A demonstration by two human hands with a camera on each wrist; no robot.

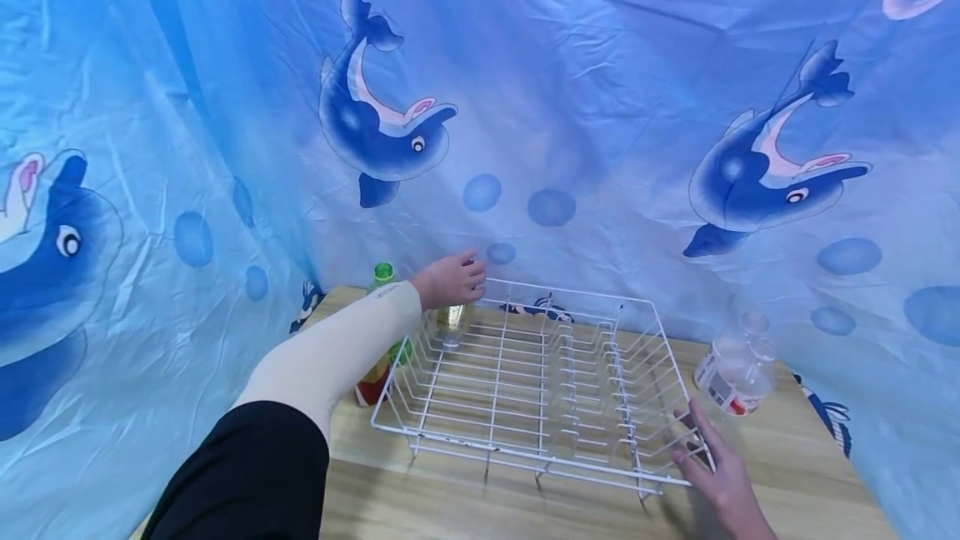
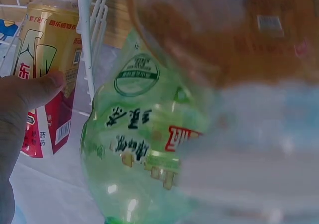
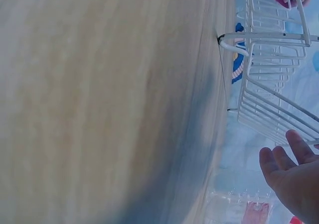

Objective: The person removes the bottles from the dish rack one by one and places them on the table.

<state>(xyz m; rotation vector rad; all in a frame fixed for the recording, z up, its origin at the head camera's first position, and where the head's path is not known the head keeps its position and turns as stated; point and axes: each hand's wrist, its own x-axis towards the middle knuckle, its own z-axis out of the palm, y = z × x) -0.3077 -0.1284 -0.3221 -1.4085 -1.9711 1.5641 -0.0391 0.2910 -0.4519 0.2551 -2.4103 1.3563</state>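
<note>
At the back left corner of a white wire dish rack [image 1: 517,373] is my left hand [image 1: 453,280]. It grips a drink bottle [image 1: 452,319] with a gold-and-red label; in the left wrist view the thumb lies across that bottle [image 2: 52,50]. A green-capped bottle [image 1: 383,273], partly behind the left forearm, stands just outside the rack; its pale green body [image 2: 144,134] looms large in the left wrist view. My right hand [image 1: 716,473] holds the rack's rim at the front right corner, thumb inside. In the right wrist view its fingers [image 3: 279,159] are by the wires [image 3: 274,119].
Clear plastic bottles [image 1: 735,373] stand right of the rack, towards the back. Another bottle with a red-and-yellow label [image 1: 372,382] shows left of the rack, beside the left forearm. Behind the wooden table [image 1: 420,490] hangs a blue dolphin-print curtain [image 1: 585,148].
</note>
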